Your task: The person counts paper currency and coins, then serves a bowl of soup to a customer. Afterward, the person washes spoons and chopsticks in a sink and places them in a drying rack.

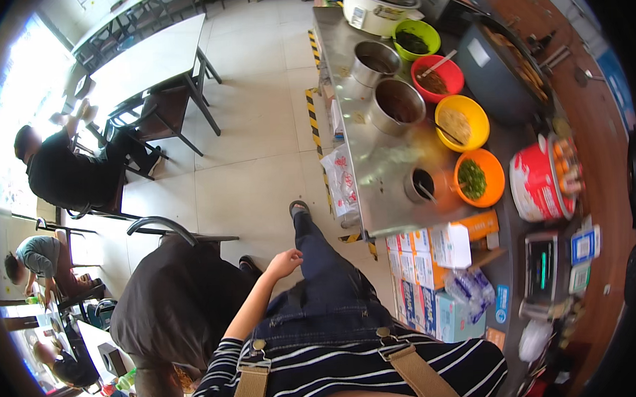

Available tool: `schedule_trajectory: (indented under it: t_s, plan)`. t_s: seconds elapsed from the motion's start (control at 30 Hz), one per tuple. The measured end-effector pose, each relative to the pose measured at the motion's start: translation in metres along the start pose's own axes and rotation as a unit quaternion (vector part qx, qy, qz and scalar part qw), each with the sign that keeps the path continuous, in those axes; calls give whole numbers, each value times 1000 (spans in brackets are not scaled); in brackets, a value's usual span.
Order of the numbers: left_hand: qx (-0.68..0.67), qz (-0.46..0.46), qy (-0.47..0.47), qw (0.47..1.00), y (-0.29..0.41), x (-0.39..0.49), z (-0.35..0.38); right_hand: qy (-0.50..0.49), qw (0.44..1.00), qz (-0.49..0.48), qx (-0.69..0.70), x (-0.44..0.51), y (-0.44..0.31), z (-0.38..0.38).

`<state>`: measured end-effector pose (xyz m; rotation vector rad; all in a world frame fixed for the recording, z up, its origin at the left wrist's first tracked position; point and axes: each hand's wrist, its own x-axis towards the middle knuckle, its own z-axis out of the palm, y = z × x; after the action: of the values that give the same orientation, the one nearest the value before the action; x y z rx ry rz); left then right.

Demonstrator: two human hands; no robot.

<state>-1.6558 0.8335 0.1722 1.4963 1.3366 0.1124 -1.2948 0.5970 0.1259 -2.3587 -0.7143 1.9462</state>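
Note:
My left hand (285, 263) hangs in front of my dark denim overalls, its fingers loosely curled with nothing seen in them. My right hand is out of view. To my right stands a stainless steel counter (371, 207) with steel pots, one of them a deep pot (397, 105) of dark sauce. Beside the pots are a green bowl (416, 39) of dark food, a red bowl (437, 78) with a spoon, a yellow bowl (462, 123) of pale food and an orange bowl (479, 177) of chopped greens.
A person in black (179, 305) sits close on my left; others sit farther off around tables. Chairs (165, 117) stand by a white table (147, 65). Stacked cartons (417, 268) lie below the counter's end. Yellow-black tape (314, 119) marks the tiled floor along the counter.

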Motion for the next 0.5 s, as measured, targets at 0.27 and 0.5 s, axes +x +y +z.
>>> schedule_trajectory:
  t_s: [0.27,0.5]
  plan:
    - [10,-195,156,968,-48,117,-165,58,984,49,160,64,-204,-141]
    - [-488,-401,334,700,-156,140,-269,127,964,32,232,138,-429,-223]
